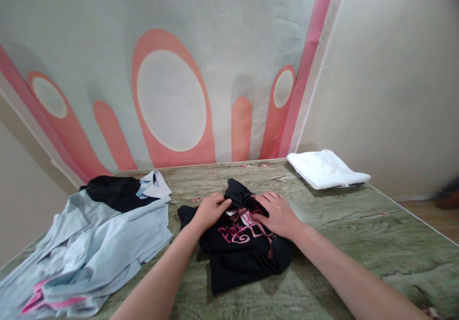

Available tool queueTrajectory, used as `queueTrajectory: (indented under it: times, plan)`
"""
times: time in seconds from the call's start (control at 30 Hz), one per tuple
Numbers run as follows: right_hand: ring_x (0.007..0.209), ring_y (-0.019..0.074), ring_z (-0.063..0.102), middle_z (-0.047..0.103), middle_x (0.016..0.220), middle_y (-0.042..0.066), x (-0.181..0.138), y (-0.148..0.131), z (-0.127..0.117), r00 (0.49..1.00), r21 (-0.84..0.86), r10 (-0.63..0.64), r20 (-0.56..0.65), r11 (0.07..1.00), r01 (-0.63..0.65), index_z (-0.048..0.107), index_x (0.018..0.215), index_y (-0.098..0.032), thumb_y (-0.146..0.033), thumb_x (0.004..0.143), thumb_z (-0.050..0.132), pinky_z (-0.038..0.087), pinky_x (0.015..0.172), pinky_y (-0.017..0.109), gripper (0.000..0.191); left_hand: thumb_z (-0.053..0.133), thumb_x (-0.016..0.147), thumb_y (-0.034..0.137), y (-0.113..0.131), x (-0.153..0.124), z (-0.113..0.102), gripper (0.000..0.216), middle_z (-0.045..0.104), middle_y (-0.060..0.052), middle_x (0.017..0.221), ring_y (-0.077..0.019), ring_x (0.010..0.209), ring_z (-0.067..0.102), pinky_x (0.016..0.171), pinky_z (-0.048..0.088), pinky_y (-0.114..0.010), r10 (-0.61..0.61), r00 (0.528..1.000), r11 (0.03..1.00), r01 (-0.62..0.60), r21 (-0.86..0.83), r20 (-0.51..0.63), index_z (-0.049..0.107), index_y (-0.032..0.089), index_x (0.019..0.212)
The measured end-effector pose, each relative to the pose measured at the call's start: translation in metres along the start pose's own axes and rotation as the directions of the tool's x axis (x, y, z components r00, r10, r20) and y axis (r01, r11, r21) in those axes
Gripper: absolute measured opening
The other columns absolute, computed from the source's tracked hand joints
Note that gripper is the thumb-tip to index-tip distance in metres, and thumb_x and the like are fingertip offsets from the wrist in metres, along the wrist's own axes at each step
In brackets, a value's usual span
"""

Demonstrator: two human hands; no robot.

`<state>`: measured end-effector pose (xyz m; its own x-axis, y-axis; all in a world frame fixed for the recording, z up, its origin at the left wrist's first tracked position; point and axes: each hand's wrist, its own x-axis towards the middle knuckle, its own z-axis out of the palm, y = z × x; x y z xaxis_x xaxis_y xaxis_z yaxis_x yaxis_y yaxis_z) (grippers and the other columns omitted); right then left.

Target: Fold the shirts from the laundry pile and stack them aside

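A black shirt (229,270) with pink lettering and a pink curl design lies bunched on the table in front of me. My left hand (211,211) is at its upper left, thumb and fingers closed on the cloth beside a raised black fold. On the other side of that fold, my right hand (278,215) grips the fabric, its thumb over the printed front. A small white patch shows inside, between the hands. Part of the print is covered by my right hand and by creases. The shirt's lower edge spreads loosely toward me.
Light blue and black clothes (107,248) are heaped on the left, with a white collar on top and a pink trim near the front. A folded white garment (328,168) lies at the back right corner. The wood-patterned table (358,234) meets a decorated wall (225,47).
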<state>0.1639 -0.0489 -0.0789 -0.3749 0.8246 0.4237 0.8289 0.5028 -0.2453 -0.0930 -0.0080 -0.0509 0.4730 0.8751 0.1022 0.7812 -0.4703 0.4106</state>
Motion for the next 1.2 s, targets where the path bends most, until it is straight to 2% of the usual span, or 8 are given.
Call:
queueTrajectory:
  times: [0.27, 0.47, 0.67, 0.73, 0.83, 0.97, 1.1, 1.2]
  plan:
    - [0.070, 0.0192, 0.062, 0.068, 0.075, 0.002, 0.002, 0.010, 0.011, 0.974, 0.225, 0.223, 0.037, 0.948, -0.226, 0.064, 0.092, -0.024, -0.040, 0.091, 0.048, 0.041, 0.066, 0.029, 0.023, 0.070, 0.070, 0.043, -0.039, -0.007, -0.027, 0.024, 0.065, 0.001, 0.068, -0.0201, 0.069, 0.063, 0.060, 0.040, -0.024, -0.148, 0.971, 0.985, 0.127, 0.116, 0.189, 0.061, 0.021, 0.069]
    - [0.059, 0.0186, 0.062, 0.069, 0.070, 0.002, -0.001, 0.054, 0.006, 0.777, 0.413, 0.620, -0.112, 0.740, -0.531, 0.061, 0.088, -0.021, -0.039, 0.088, 0.044, 0.041, 0.058, 0.028, 0.024, 0.053, 0.083, 0.035, -0.045, 0.002, -0.020, 0.015, 0.065, -0.004, 0.085, -0.0220, 0.084, 0.061, 0.069, 0.039, -0.027, -0.227, 0.974, 0.966, 0.221, 0.132, 0.026, 0.054, 0.020, 0.083]
    - [0.059, 0.0190, 0.058, 0.063, 0.061, 0.002, -0.007, 0.080, 0.007, 0.728, 0.276, 0.668, -0.153, 0.736, -0.618, 0.060, 0.073, -0.023, -0.037, 0.084, 0.048, 0.035, 0.056, 0.028, 0.021, 0.061, 0.076, 0.036, -0.052, -0.002, -0.025, 0.024, 0.066, -0.002, 0.085, -0.0222, 0.083, 0.063, 0.069, 0.041, -0.026, -0.278, 0.959, 0.954, 0.269, 0.129, 0.056, 0.052, 0.022, 0.093]
    - [0.061, 0.0185, 0.057, 0.063, 0.064, 0.001, -0.006, 0.073, 0.003, 0.750, 0.244, 0.625, -0.216, 0.779, -0.578, 0.060, 0.077, -0.023, -0.031, 0.081, 0.051, 0.035, 0.057, 0.028, 0.013, 0.064, 0.073, 0.046, -0.055, -0.006, -0.032, 0.034, 0.068, -0.005, 0.087, -0.0249, 0.083, 0.064, 0.066, 0.041, -0.027, -0.315, 0.945, 0.941, 0.300, 0.154, 0.082, 0.054, 0.021, 0.094]
    - [0.070, 0.0184, 0.059, 0.066, 0.077, 0.003, -0.003, 0.048, -0.006, 0.890, 0.252, 0.373, -0.263, 0.917, -0.310, 0.061, 0.089, -0.023, -0.026, 0.084, 0.050, 0.041, 0.066, 0.030, 0.013, 0.054, 0.077, 0.060, -0.060, -0.010, -0.045, 0.041, 0.069, -0.010, 0.085, -0.0281, 0.080, 0.065, 0.063, 0.041, -0.030, -0.382, 0.916, 0.905, 0.343, 0.249, 0.125, 0.059, 0.019, 0.084]
    - [0.082, 0.0187, 0.059, 0.068, 0.083, 0.005, 0.000, 0.016, -0.008, 0.992, 0.255, -0.105, -0.071, 0.959, 0.120, 0.065, 0.083, -0.023, -0.031, 0.091, 0.047, 0.041, 0.079, 0.032, 0.021, 0.066, 0.070, 0.048, -0.061, -0.012, -0.054, 0.027, 0.069, -0.004, 0.074, -0.0244, 0.074, 0.065, 0.062, 0.042, -0.027, -0.363, 0.914, 0.908, 0.304, 0.289, 0.178, 0.061, 0.021, 0.066]
    - [0.064, 0.0152, 0.054, 0.059, 0.058, 0.002, -0.002, 0.020, 0.002, 0.985, 0.154, -0.163, 0.061, 0.976, 0.152, 0.059, 0.058, -0.021, -0.040, 0.095, 0.044, 0.037, 0.076, 0.032, 0.045, 0.052, 0.084, 0.030, -0.051, -0.010, -0.049, 0.016, 0.068, -0.007, 0.103, -0.0270, 0.102, 0.059, 0.080, 0.042, -0.033, -0.354, 0.933, 0.880, 0.356, 0.315, -0.066, 0.063, 0.023, 0.092]
    - [0.056, 0.0132, 0.049, 0.051, 0.048, 0.000, -0.005, 0.038, 0.007, 0.993, 0.140, -0.099, 0.069, 0.986, 0.089, 0.050, 0.046, -0.020, -0.044, 0.096, 0.040, 0.036, 0.075, 0.032, 0.056, 0.038, 0.089, 0.017, -0.043, -0.008, -0.038, 0.026, 0.059, -0.011, 0.117, -0.0301, 0.115, 0.049, 0.092, 0.036, -0.042, -0.280, 0.882, 0.844, 0.414, 0.341, -0.378, 0.058, 0.022, 0.103]
